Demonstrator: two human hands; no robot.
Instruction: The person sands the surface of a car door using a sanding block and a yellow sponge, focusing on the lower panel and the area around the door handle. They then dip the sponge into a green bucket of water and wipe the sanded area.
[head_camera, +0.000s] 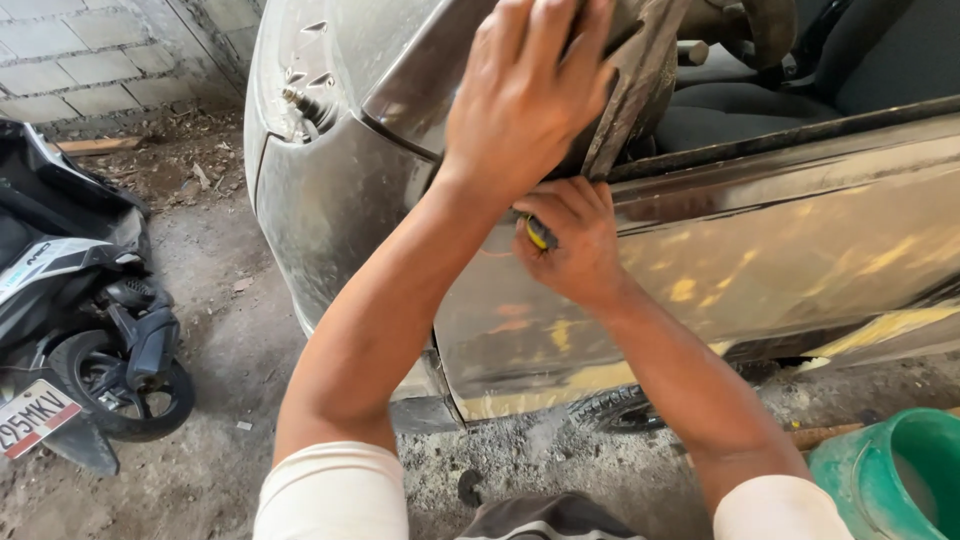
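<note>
Soft daylight fills the scene, evenly bright with only faint shadows on the dirt floor (220, 330). The car door (760, 260) carries smeared yellowish reflections and mild glare. The focus is sharp overall, with slight wide-angle bending near the edges.

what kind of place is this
Probably a rough home garage or small repair yard: a sanded, unpainted car door under both hands, a scooter parked on the dirt floor, and a bare block wall behind.

Block wall (80, 60); gritty dirt floor (230, 330)
</note>
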